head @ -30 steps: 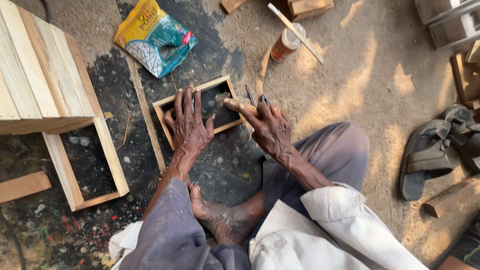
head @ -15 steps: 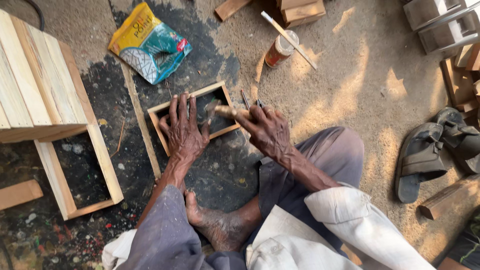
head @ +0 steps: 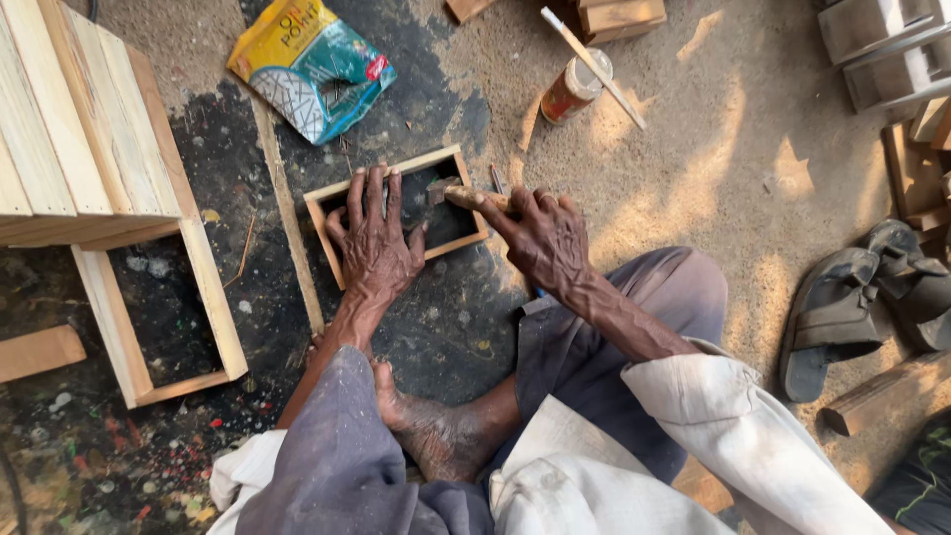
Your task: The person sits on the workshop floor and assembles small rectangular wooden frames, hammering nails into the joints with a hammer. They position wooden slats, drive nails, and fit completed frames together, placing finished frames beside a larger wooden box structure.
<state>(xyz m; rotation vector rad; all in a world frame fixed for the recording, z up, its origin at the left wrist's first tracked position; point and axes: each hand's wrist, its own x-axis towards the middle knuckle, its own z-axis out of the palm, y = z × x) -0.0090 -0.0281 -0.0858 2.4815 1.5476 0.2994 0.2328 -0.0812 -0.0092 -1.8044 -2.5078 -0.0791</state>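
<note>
On the dark ground we press our left hand (head: 374,243) flat, fingers spread, on the small wooden frame (head: 327,193), while our right hand (head: 543,236) grips the hammer (head: 466,196) inside it; best keep those 5 fingers off the struck corner.

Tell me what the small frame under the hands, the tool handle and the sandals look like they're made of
The small frame looks like pale, unfinished wood: bare, with plain butt-joined corners. The left hand presses on it. The tool handle in the right hand seems to be worn brown wood; its head is too dark to judge. The sandals look like dusty grey rubber or synthetic strapping, though that is uncertain.
</note>
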